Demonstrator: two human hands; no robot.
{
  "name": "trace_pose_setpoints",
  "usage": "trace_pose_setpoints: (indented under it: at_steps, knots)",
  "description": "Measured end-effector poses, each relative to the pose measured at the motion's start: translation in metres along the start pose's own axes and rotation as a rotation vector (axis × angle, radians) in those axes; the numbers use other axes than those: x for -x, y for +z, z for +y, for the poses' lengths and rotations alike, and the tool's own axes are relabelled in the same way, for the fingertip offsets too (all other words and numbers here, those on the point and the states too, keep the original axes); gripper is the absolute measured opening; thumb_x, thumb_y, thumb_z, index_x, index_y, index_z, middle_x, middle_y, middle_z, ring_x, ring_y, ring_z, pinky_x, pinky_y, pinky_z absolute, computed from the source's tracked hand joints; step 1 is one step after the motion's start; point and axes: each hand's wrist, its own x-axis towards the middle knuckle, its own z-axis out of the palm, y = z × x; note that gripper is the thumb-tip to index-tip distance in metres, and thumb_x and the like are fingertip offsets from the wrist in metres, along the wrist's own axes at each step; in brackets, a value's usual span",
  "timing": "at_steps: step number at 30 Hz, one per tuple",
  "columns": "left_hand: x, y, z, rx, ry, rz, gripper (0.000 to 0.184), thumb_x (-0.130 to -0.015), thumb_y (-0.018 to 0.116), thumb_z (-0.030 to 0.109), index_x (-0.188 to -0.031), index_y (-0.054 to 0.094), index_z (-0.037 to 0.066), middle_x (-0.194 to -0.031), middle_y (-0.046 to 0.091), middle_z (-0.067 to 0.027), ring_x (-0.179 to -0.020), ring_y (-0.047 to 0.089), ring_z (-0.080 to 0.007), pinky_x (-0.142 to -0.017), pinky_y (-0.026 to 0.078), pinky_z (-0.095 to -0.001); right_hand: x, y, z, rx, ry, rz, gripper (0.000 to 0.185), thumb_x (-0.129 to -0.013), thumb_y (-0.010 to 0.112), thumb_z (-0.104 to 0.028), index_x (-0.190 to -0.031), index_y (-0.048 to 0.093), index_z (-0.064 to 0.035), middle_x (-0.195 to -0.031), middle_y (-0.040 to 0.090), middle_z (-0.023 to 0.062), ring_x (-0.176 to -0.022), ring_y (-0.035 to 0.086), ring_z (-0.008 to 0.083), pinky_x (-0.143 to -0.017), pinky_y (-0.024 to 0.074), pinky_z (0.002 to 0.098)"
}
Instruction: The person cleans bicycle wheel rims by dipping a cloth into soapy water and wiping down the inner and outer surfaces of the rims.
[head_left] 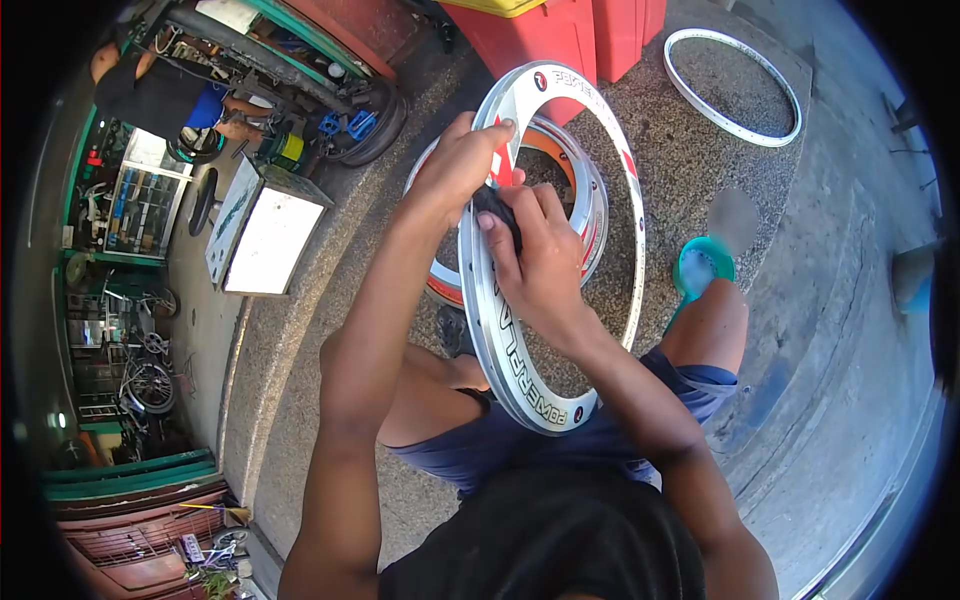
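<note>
A white wheel rim (526, 372) with red patches and dark lettering stands tilted over my lap. My left hand (458, 172) grips its upper left side, thumb on the white and red face. Pressed to the rim just below is a dark cloth or pad (497, 212), held in the bent fingers of my right hand (540, 255). Behind the held rim, more rims (597, 215), silver with orange and red parts, lie on the speckled ground.
A thin white rim (735, 133) lies at the upper right. Red bins (545, 45) stand at the top. Near my right knee is a green container (690, 268) with whitish liquid. A white-topped box (272, 240) and a person (150, 95) are at left.
</note>
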Motion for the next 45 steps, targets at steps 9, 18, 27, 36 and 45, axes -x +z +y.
trace_pose_setpoints:
  at_steps: [9, 18, 27, 36, 45]
  knots:
    - [0.035, -0.006, 0.004, 0.854, -0.388, -0.645, 0.066, -0.102, 0.050, 0.059, -0.133, 0.059, 0.002, -0.082, 0.060, -0.0108, -0.058, 0.049, -0.0200, -0.053, 0.046, -0.0319, 0.036, -0.041, -0.031, 0.047, -0.238, -0.039, 0.025, -0.086, 0.079, -0.020, -0.103, 0.069, -0.0059, -0.089, 0.060, 0.0120, -0.064, 0.066, 0.0255, -0.049, 0.0499, 0.0379]
    - [0.064, 0.069, 0.051, 0.665, -0.106, -0.280, 0.062, -0.099, 0.057, 0.065, -0.116, 0.060, 0.005, -0.077, 0.053, 0.0012, -0.067, 0.054, -0.0095, -0.055, 0.048, -0.0269, -0.032, -0.120, -0.104, 0.487, -0.380, -0.228, 0.017, -0.094, 0.069, -0.020, -0.101, 0.068, -0.0048, -0.096, 0.057, 0.0124, -0.070, 0.068, 0.0250, -0.054, 0.0540, 0.0402]
    - [0.056, 0.089, 0.034, 0.856, -0.042, -0.376, 0.056, -0.095, 0.061, 0.065, -0.103, 0.048, 0.012, -0.068, 0.045, 0.0002, -0.048, 0.045, -0.0097, -0.043, 0.041, -0.0289, -0.040, -0.151, -0.118, 0.729, -0.558, -0.518, 0.021, -0.076, 0.079, -0.008, -0.096, 0.073, -0.0065, -0.097, 0.068, 0.0069, -0.070, 0.071, 0.0199, -0.056, 0.0573, 0.0352]
    - [0.047, 0.079, 0.013, 0.786, -0.070, -0.442, 0.064, -0.091, 0.058, 0.075, -0.100, 0.046, 0.013, -0.064, 0.047, 0.0023, -0.041, 0.045, -0.0103, -0.038, 0.039, -0.0272, 0.004, -0.133, -0.139, 0.848, -0.620, -0.752, 0.026, -0.075, 0.070, -0.006, -0.100, 0.071, -0.0082, -0.103, 0.071, 0.0059, -0.065, 0.070, 0.0134, -0.052, 0.0574, 0.0288]
    - [0.036, 0.085, 0.006, 0.822, -0.106, -0.443, 0.060, -0.092, 0.059, 0.072, -0.099, 0.046, 0.014, -0.066, 0.048, 0.0005, -0.043, 0.045, -0.0106, -0.039, 0.038, -0.0272, -0.015, -0.132, -0.138, 0.893, -0.530, -0.807, 0.017, -0.080, 0.066, -0.015, -0.096, 0.059, -0.0119, -0.082, 0.058, 0.0020, -0.063, 0.071, 0.0139, -0.049, 0.0551, 0.0317]
